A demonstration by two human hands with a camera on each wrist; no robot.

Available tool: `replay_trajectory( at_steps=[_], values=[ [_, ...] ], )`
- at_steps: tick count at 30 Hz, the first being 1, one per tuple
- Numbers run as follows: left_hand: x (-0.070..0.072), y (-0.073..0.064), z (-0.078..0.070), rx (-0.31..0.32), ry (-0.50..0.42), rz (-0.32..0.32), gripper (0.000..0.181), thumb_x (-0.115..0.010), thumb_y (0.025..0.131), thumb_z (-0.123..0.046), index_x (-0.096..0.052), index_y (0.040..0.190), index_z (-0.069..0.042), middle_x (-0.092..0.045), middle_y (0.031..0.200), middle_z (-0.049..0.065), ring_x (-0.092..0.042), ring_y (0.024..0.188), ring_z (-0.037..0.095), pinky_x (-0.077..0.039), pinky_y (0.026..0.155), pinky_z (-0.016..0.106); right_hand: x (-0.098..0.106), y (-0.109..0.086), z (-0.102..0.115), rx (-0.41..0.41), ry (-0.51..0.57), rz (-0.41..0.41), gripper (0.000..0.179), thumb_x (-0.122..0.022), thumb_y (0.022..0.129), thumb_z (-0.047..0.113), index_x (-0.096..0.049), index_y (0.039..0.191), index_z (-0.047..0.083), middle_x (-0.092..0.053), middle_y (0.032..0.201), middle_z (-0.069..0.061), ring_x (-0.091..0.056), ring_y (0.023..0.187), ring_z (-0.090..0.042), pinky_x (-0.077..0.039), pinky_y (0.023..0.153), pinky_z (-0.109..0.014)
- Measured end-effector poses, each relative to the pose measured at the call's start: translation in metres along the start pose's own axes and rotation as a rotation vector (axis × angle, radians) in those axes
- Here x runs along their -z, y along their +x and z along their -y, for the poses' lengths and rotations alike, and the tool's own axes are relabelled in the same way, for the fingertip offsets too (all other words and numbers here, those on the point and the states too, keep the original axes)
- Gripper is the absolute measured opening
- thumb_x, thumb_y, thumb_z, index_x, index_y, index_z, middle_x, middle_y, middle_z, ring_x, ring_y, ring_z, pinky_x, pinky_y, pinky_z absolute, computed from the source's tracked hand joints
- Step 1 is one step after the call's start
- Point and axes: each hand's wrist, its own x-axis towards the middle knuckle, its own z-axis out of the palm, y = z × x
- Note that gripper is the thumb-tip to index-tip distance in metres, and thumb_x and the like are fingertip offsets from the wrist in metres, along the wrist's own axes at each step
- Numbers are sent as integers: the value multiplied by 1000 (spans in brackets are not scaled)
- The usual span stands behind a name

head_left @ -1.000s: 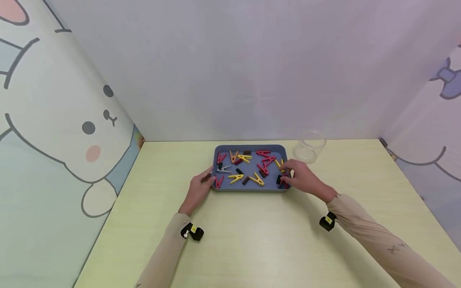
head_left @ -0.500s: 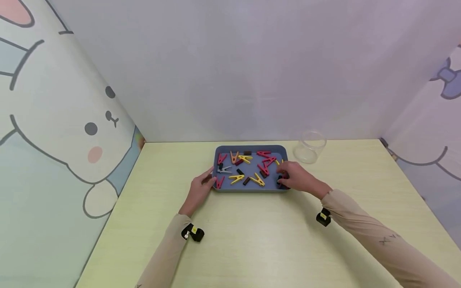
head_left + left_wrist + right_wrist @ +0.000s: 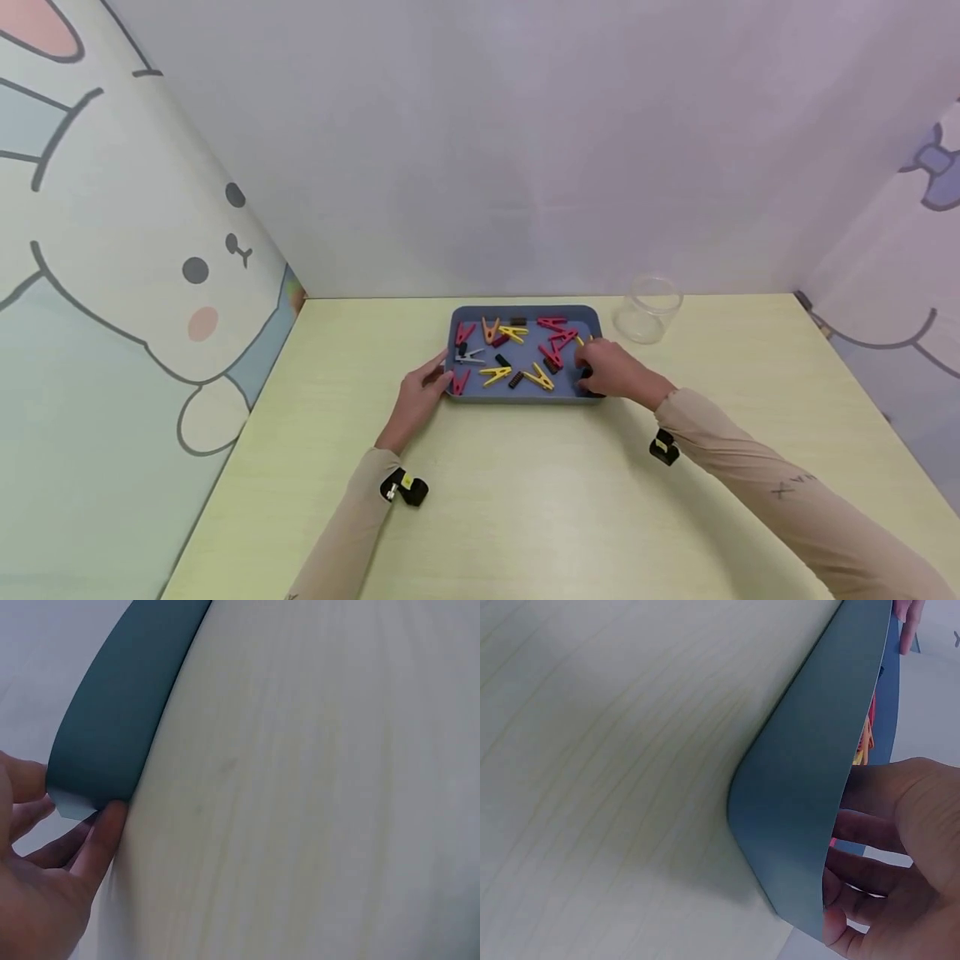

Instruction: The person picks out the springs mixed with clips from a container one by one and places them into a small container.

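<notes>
A blue-grey tray (image 3: 525, 400) lies on the table and holds red, yellow, orange and grey clothespins, such as a yellow clothespin (image 3: 496, 376), among small dark ribbed pieces (image 3: 516, 380). My left hand (image 3: 417, 397) grips the tray's left end; in the left wrist view its thumb and fingers are at the tray corner (image 3: 112, 727). At the right end, my right hand (image 3: 617, 369) reaches over the rim with bent fingers, its fingertips beside a small black piece (image 3: 587, 374). The right wrist view hides those fingertips behind the tray wall (image 3: 802, 772), so I cannot tell what they hold.
A clear round plastic container (image 3: 649, 310) stands behind the tray, to its right. Pale wood-look table (image 3: 510, 500) spreads in front. A light backdrop (image 3: 540, 167) rises right behind the table's far edge, with cartoon-printed panels at both sides.
My right hand has shifted slightly left and deeper into the tray's right end, covering the red clothespin seen there before. The left hand keeps its place at the tray.
</notes>
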Motion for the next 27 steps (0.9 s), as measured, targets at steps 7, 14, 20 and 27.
replay_trajectory(
  at_steps=[7,14,20,27],
  values=[
    [-1,1,3,12,0,1,44,-61,94,-24,-53,137,-19,-62,118,11,-56,109,22,-40,98,42,-1,4,4,-20,-50,27,17,-80,74,14,-66,77,5,-51,65,-1,-43,61,-19,-36,57,-31],
    [-1,1,4,9,-4,10,44,-60,94,-23,-52,138,-19,-63,116,10,-56,106,21,-41,96,41,-1,7,6,-37,-48,69,19,-78,77,13,-62,68,9,-45,58,0,-39,57,-17,-32,54,-30],
    [-2,3,6,11,-32,13,45,-61,93,-23,-53,137,-20,-63,113,10,-56,103,21,-43,93,39,1,7,2,0,-9,33,13,-77,77,11,-66,69,9,-52,60,2,-45,58,-15,-39,54,-29],
    [-2,3,7,10,-30,14,44,-60,94,-22,-53,137,-20,-63,113,10,-56,102,20,-44,91,39,2,5,-7,63,107,-39,11,-78,77,12,-74,83,4,-66,76,-1,-56,68,-13,-49,62,-31]
  ],
)
